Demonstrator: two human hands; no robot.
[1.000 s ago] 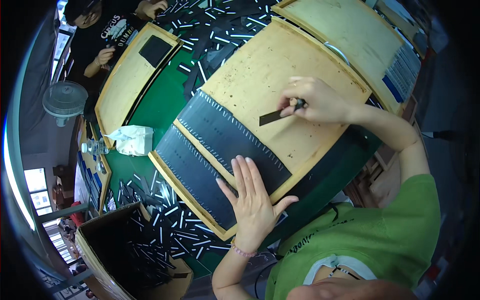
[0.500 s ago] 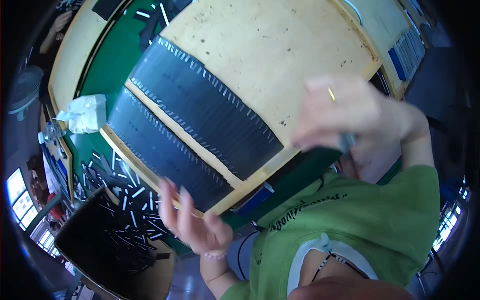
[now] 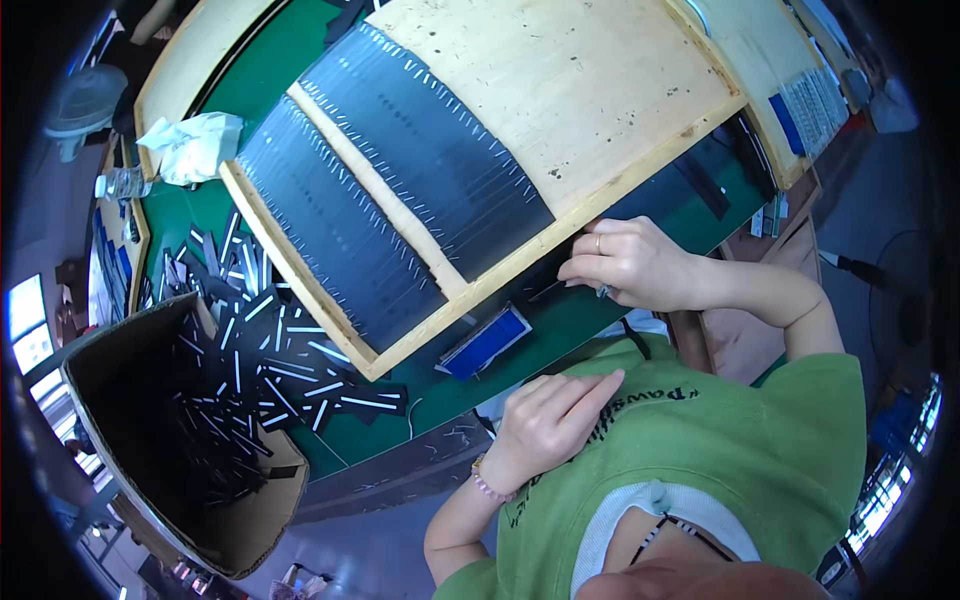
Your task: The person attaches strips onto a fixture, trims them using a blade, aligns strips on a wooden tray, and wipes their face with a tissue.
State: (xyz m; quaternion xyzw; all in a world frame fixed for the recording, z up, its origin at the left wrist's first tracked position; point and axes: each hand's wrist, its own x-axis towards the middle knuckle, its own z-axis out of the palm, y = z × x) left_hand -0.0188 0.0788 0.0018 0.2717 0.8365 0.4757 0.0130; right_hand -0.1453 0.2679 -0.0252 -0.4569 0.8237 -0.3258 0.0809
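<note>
A large wooden board (image 3: pixel 600 90) lies tilted on the green table (image 3: pixel 400 410), carrying two long rows of dark strips (image 3: pixel 430 150) pinned side by side. My right hand (image 3: pixel 625 265), with a ring on one finger, is curled at the board's near edge. Its fingers are closed on a small metal tool (image 3: pixel 603 291), and the fingertips touch a thin dark strip (image 3: pixel 545 292) on the table. My left hand (image 3: pixel 545 420) lies flat and empty against my green shirt by the table's edge. A blue flat piece (image 3: pixel 487 343) lies between the hands.
At the lower left, an open cardboard box (image 3: pixel 110 370) holds many black strips, and more loose strips (image 3: pixel 265 340) are scattered beside it. A crumpled white cloth (image 3: pixel 195 145), a clear bottle (image 3: pixel 120 183) and a second wooden board (image 3: pixel 190 60) are at the far left.
My left hand has come off the dark strips and drawn back to my shirt. My right hand has moved from the middle of the board down to its near edge.
</note>
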